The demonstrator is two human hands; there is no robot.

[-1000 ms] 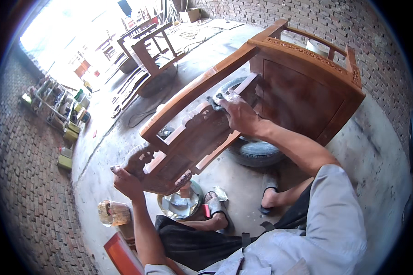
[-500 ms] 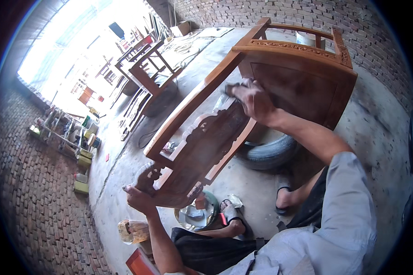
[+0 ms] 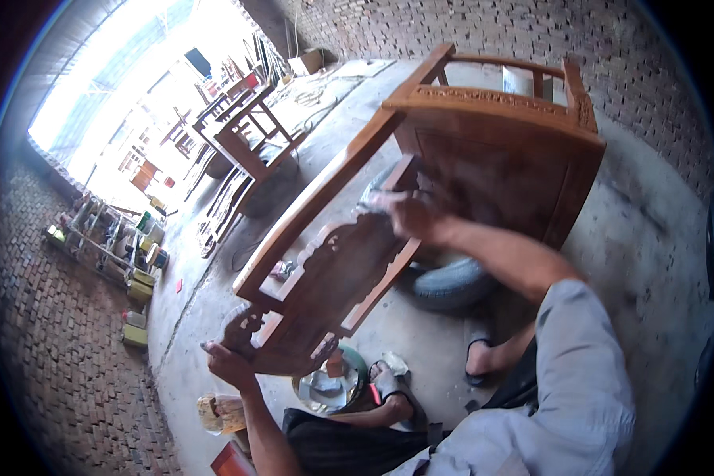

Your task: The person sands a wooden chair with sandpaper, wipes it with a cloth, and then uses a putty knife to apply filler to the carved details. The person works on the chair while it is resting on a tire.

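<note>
A reddish-brown wooden chair (image 3: pixel 492 166) with carved parts lies tipped over in front of me. Its scalloped, carved panel (image 3: pixel 317 289) slants toward my lower left. My left hand (image 3: pixel 232 367) is closed round the near end of that panel, by the pierced carving. At the panel's far end, beside the chair's broad flat board, my right hand (image 3: pixel 411 216) is closed and pressed to the wood. Something greyish shows at its fingers, too smeared by motion to name. A black tyre (image 3: pixel 452 284) lies under the chair.
Near my feet stands a round basin (image 3: pixel 361 369) with a grey piece and a reddish block in it. Beside it is a yellowish-brown container (image 3: pixel 220 414). More wooden furniture (image 3: pixel 246 147) stands far left. Cans and tools (image 3: pixel 115 238) line the left brick wall.
My right hand has moved nearer and slightly left along the panel. My left hand keeps its hold on the near end. The whole view has shifted a little.
</note>
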